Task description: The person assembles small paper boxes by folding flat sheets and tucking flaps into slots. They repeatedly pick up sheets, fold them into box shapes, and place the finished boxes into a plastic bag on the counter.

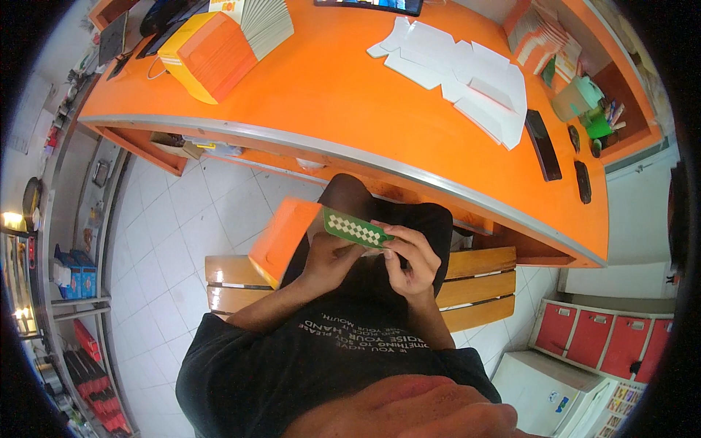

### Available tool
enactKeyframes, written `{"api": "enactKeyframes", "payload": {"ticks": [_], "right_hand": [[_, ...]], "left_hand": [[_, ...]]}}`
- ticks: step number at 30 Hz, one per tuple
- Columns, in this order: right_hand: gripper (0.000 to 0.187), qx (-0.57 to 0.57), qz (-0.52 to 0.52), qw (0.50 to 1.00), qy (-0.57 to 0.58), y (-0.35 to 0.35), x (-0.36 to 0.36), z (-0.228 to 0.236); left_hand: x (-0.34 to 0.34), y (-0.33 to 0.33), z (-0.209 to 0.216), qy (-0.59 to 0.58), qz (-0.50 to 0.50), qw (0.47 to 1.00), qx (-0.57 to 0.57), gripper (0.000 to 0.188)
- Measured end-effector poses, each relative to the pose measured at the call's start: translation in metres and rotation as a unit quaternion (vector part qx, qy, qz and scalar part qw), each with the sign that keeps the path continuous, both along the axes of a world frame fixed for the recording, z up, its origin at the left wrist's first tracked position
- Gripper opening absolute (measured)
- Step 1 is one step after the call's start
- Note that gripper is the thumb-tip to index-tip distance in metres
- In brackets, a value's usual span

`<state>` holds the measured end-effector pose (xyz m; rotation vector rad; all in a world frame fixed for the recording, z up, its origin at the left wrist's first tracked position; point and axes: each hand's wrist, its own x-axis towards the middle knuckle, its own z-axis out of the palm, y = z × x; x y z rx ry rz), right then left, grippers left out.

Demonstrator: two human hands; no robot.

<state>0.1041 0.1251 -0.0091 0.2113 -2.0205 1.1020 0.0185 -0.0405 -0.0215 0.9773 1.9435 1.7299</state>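
Above my lap I hold a cardboard carton [286, 235] with an orange face and a green side panel [355, 228] patterned with pale diamonds. My left hand [332, 260] grips it from beneath, near where orange and green meet; some of its fingers are hidden behind the carton. At the green panel's right end, my right hand [413, 260] pinches the edge between thumb and fingers. The orange face's outer edge is slightly blurred.
In front of me stands an orange table [314, 80] with a metal-trimmed edge. It bears a stack of orange cartons [208, 58], pale fanned cartons [264, 25], a white die-cut cardboard sheet [456, 69], a black phone [543, 144] and a lidded container [577, 98]. I sit on a slatted wooden bench [478, 288].
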Motion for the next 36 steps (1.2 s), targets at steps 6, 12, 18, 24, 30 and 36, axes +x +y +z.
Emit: {"api": "enactKeyframes", "payload": {"ticks": [6, 12, 18, 24, 30, 36], "right_hand": [[0.02, 0.061, -0.011, 0.997, -0.055, -0.004, -0.006, 0.001], [0.023, 0.108, 0.026, 0.99, -0.086, -0.003, -0.01, 0.001], [0.027, -0.169, 0.026, 0.98, -0.101, -0.023, -0.02, -0.004], [0.023, -0.154, -0.001, 0.976, -0.156, -0.025, -0.01, -0.007], [0.013, 0.04, -0.104, 0.994, -0.004, -0.01, -0.015, -0.018], [0.018, 0.059, -0.121, 0.991, -0.015, -0.001, -0.011, -0.002]], "left_hand": [[-0.001, 0.007, -0.019, -0.254, 0.039, 0.947, 0.194, 0.048], [-0.003, -0.007, -0.045, -0.379, 0.052, 0.884, 0.271, 0.037], [-0.009, -0.003, -0.041, -0.381, 0.053, 0.888, 0.251, 0.025], [-0.01, 0.002, -0.053, -0.366, 0.047, 0.889, 0.27, 0.012], [0.003, 0.005, -0.02, -0.378, -0.09, 0.921, 0.017, 0.013], [-0.015, 0.006, 0.024, 0.288, 0.079, 0.954, 0.014, 0.023]]}}
